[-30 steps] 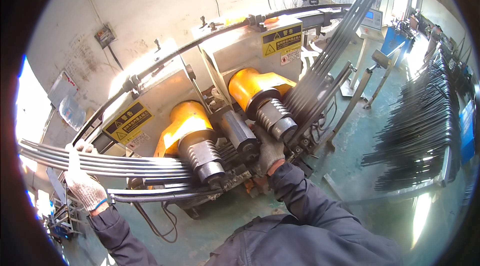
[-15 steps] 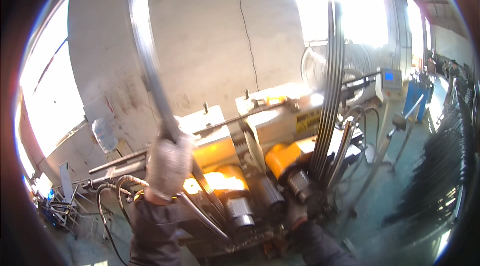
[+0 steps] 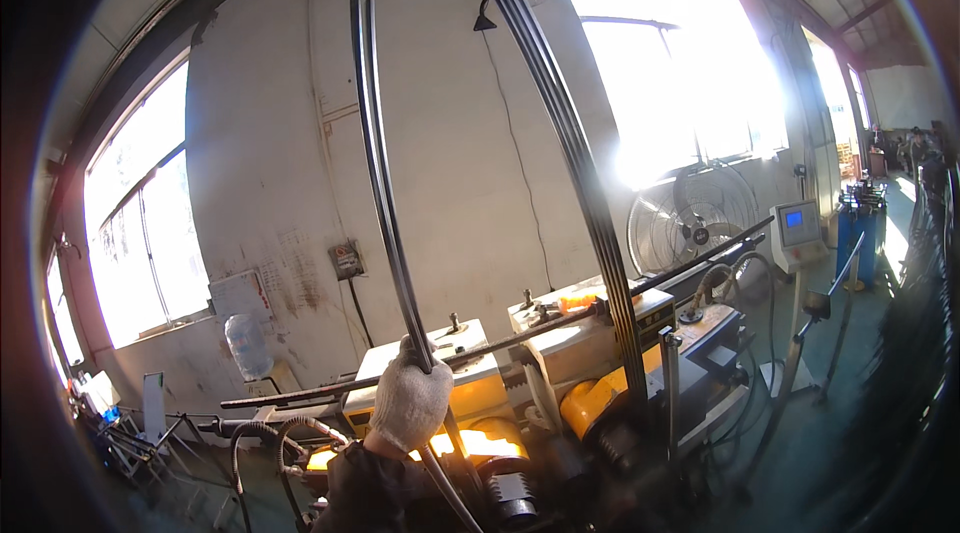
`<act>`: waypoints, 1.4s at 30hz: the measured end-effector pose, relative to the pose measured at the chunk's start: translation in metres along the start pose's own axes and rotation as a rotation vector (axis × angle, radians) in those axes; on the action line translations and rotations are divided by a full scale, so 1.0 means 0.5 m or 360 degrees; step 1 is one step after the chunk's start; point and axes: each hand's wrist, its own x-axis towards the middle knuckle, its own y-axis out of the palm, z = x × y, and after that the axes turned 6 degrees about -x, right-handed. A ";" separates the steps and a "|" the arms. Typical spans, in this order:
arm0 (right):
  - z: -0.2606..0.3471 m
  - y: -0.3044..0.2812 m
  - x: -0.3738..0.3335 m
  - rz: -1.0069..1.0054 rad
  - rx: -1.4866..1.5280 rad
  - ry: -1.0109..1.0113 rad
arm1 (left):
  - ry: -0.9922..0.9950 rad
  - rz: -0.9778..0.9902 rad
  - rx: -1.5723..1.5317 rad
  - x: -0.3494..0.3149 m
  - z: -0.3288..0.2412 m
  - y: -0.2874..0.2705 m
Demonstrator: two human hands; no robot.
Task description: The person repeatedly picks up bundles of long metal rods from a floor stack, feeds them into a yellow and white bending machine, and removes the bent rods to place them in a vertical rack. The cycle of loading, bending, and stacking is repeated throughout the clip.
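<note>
My left hand (image 3: 412, 403), in a whitish knit glove, is closed around a pair of long thin metal bars (image 3: 378, 153) that rise steeply above it. Their lower part runs down past the glove toward a yellow and black machine (image 3: 490, 438). To the right stands a bundle of several similar bars (image 3: 572, 133), its lower end beside the machine's second yellow cylinder (image 3: 585, 411). My right hand does not show.
A horizontal rod (image 3: 540, 331) crosses over the machine's two pale housings. Further right are a control box with a blue screen (image 3: 797, 225) and a floor fan (image 3: 697, 231). A water bottle (image 3: 247, 346) and hoses (image 3: 285, 433) are on the left.
The view has tilted upward, so the bars' upper ends now show. My left hand still grips its bars, lower in the picture. My right hand and forearm have dropped out of sight.
</note>
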 end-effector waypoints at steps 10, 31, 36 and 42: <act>0.030 0.011 0.035 -0.0005 0.0158 0.0045 | 0.0059 -0.0081 0.0028 0.000 0.016 0.005; 0.047 0.040 0.079 -0.0009 0.0340 0.0042 | 0.0101 -0.0032 -0.0055 -0.008 0.010 0.001; 0.045 0.049 0.090 -0.0032 0.0383 0.0032 | -0.0020 -0.0052 -0.0057 -0.006 0.012 -0.014; 0.019 0.052 0.082 -0.0028 0.0386 0.0033 | -0.0021 -0.0185 -0.0220 -0.020 -0.019 -0.033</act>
